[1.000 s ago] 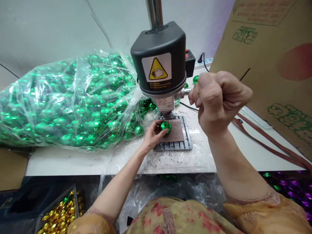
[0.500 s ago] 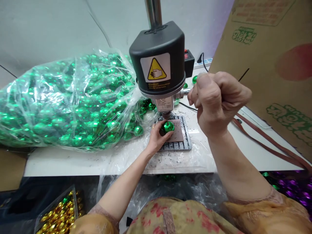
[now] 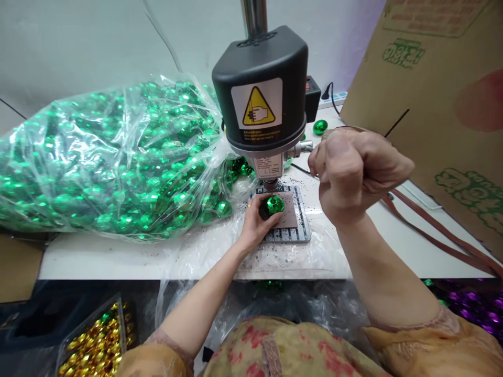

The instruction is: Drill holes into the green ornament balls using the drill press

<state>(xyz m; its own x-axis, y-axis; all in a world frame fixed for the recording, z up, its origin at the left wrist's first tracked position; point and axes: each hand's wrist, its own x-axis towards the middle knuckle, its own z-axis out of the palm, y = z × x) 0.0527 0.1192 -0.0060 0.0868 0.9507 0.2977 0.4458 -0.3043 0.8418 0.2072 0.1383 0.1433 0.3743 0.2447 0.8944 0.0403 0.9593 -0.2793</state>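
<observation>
Head view: left hand (image 3: pixel 257 222) pinches green bauble (image 3: pixel 274 203) under drill (image 3: pixel 261 89); right hand (image 3: pixel 356 170) fists lever (image 3: pixel 302 148).

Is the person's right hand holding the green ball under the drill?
No, the left hand holds the green ball under the drill press, while the right hand is closed around the side handle.

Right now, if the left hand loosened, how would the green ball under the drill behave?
Round, so the green ball would probably roll off the flat brown pad; the left hand pinches it there. Its glossy facets look slippery. Likely light: a two-finger grip holds it.
</observation>
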